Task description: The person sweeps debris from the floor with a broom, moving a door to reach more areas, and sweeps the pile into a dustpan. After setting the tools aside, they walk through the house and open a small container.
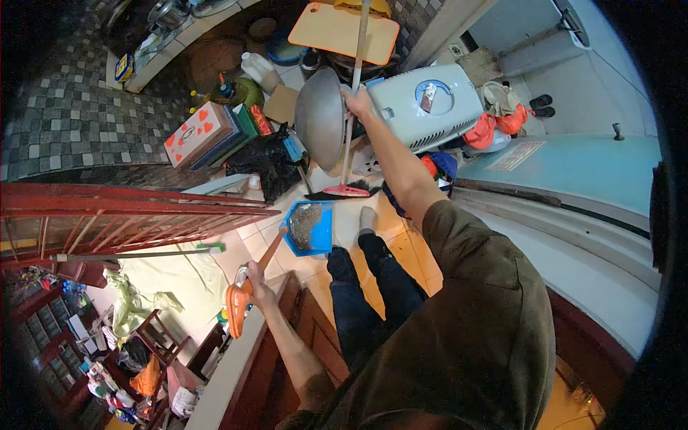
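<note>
My right hand (357, 105) is closed around the pale pole of a broom (347, 190), whose pink head and black bristles rest on the tiled floor. My left hand (261, 288) grips the brownish-orange handle of a blue dustpan (327, 249). Grey dust and debris (305, 223) lie in the pan, which is on the floor in front of my feet. An orange shoe-like thing (236, 312) is right beside my left fingers; the fingers partly hide where it meets the handle.
A large metal wok (320, 118) stands near the broom pole, with a pale blue plastic casing (428, 106) to its right. Boxes (198, 135) and a black bag (266, 166) lie beyond the dustpan. A red metal gate (129, 218) extends at left; a low wall (240, 373) runs below.
</note>
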